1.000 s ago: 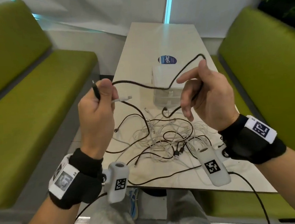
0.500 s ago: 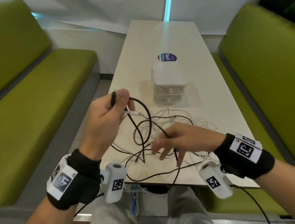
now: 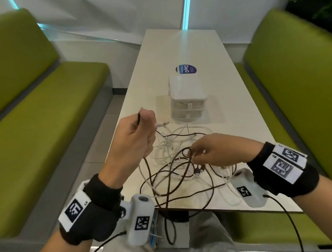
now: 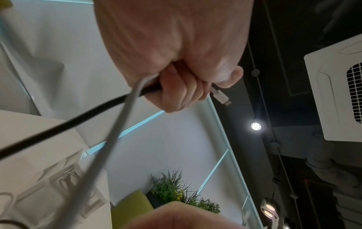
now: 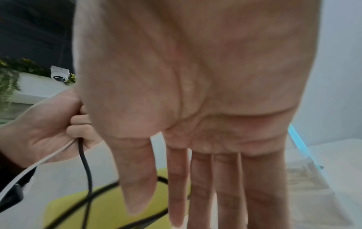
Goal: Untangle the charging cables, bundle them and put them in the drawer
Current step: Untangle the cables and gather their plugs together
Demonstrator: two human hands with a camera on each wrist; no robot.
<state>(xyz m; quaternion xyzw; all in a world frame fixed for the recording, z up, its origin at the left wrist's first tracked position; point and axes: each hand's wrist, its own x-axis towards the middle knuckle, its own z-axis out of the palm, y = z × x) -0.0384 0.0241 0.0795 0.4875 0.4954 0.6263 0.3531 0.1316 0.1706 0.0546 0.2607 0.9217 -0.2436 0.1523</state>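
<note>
The right hand's point(image 3: 218, 149) fingertips are sinking into the tangle point(image 3: 184, 164) of black and white cables on the near half of the table point(image 3: 239, 104), so whether they are pinching a strand is hard to tell from the head view; the right wrist view is showing its fingers point(image 5: 231, 186) lying straight and close together, with nothing curled round a cable. The left hand point(image 3: 134, 140) is raised over the table's left edge, fisted on a black cable point(image 4: 78, 119) and a white cable point(image 4: 121, 124). The black one's end is sticking up out of the fist, and the white plug point(image 4: 221, 96) is poking out sideways toward the drawer unit point(image 3: 186, 98); both cables are trailing down into the tangle. One black loop is hanging over the near edge and is partly cut off by a knee. The small, translucent drawer unit is standing beyond the tangle with both drawers pushed in; their contents are too hazy to make out.
</note>
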